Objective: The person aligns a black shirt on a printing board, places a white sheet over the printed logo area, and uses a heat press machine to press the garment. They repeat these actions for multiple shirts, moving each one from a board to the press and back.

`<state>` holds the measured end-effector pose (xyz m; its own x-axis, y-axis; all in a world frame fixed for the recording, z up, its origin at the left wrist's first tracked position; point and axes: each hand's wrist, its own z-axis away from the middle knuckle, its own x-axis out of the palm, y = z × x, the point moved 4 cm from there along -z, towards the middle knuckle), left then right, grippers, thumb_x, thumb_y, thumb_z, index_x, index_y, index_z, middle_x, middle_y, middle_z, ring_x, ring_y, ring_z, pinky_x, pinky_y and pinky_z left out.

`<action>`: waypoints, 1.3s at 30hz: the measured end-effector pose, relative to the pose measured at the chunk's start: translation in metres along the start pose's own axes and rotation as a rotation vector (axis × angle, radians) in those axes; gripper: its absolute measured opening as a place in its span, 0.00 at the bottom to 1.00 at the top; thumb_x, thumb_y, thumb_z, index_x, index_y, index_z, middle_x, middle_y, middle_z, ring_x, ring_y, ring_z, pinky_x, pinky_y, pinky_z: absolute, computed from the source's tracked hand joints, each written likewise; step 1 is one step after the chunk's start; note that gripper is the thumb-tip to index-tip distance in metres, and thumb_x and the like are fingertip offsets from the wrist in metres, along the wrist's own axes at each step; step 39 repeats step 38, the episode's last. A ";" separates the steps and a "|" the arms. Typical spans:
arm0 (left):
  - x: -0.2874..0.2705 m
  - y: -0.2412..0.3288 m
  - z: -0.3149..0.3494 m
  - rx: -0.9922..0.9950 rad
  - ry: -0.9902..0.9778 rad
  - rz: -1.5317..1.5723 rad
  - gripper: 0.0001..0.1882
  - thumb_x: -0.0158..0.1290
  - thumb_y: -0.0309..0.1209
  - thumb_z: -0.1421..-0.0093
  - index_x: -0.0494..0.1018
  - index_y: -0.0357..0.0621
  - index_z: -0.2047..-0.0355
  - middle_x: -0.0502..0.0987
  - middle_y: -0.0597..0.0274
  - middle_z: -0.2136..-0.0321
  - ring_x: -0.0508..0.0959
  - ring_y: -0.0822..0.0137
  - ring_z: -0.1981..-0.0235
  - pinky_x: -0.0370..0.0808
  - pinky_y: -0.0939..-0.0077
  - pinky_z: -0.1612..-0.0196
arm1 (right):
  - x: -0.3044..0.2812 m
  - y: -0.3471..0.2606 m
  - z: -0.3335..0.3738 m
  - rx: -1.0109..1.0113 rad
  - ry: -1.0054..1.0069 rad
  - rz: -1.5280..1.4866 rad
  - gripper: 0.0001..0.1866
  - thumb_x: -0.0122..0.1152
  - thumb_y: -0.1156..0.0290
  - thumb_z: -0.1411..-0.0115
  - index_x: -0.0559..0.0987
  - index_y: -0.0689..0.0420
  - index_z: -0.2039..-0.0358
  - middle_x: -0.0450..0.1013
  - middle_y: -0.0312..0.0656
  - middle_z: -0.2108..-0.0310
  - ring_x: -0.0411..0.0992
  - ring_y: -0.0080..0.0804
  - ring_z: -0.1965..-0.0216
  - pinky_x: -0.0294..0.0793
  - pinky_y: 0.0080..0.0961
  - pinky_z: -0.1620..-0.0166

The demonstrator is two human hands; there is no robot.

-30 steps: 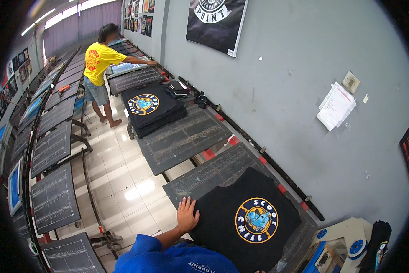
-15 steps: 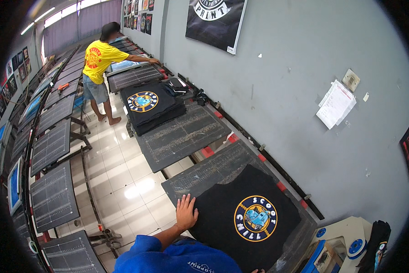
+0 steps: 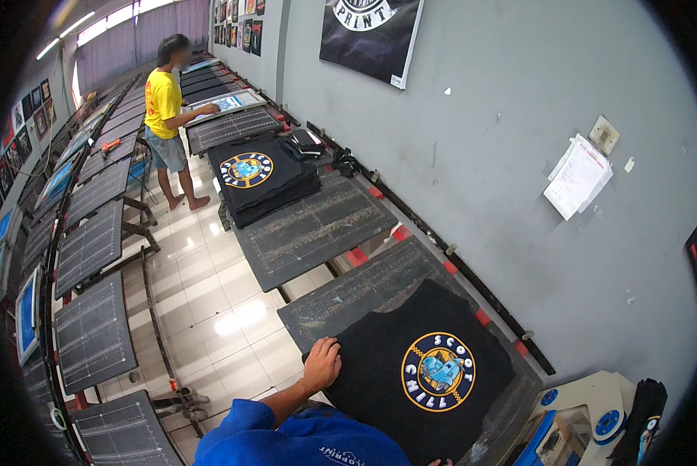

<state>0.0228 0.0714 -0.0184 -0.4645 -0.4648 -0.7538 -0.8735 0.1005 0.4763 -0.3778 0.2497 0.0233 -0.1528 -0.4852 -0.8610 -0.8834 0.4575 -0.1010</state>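
Note:
A black T-shirt piece [image 3: 364, 349] lies flat on a dark printing board, with a round blue, orange and white scooter print [image 3: 439, 372] on its right half. My left hand [image 3: 323, 363] is at the cloth's left edge, its fingers curled together over the fabric border. Of my right hand [image 3: 440, 463] only a sliver of fingertips shows at the lower rim, beside the cloth's near edge; the rest is hidden.
Beyond sits a stack of black shirts [image 3: 259, 179] with the same print. Another person [image 3: 166, 116] in a yellow shirt stands by a framed screen [image 3: 228, 103]. A beige and blue machine [image 3: 589, 412] is at the near right; boards [image 3: 92, 334] line the left.
My left hand's fingers, spread flat on the cloth before, are now bent in at its edge. The person in yellow has turned and drawn an arm back from the wall side.

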 end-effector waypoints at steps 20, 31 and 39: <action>-0.002 -0.002 0.005 -0.067 0.027 0.069 0.27 0.57 0.29 0.47 0.63 0.37 0.47 0.62 0.42 0.42 0.63 0.40 0.40 0.60 0.51 0.36 | -0.009 -0.001 0.000 0.097 -0.190 0.027 0.21 0.62 0.57 0.44 0.78 0.59 0.56 0.75 0.50 0.60 0.74 0.46 0.58 0.71 0.45 0.51; 0.010 0.004 0.002 0.024 -0.005 -0.030 0.14 0.54 0.28 0.47 0.73 0.35 0.60 0.67 0.38 0.46 0.63 0.37 0.42 0.59 0.47 0.37 | 0.057 0.046 0.017 0.139 -0.173 -0.251 0.18 0.57 0.66 0.40 0.71 0.64 0.53 0.68 0.56 0.54 0.66 0.57 0.49 0.63 0.46 0.47; 0.018 0.021 0.007 0.036 -0.062 -0.013 0.24 0.52 0.28 0.45 0.66 0.35 0.48 0.62 0.38 0.41 0.58 0.38 0.37 0.55 0.49 0.35 | 0.051 0.056 0.019 0.263 -0.190 -0.238 0.18 0.56 0.64 0.39 0.71 0.61 0.52 0.68 0.53 0.52 0.66 0.53 0.47 0.63 0.45 0.45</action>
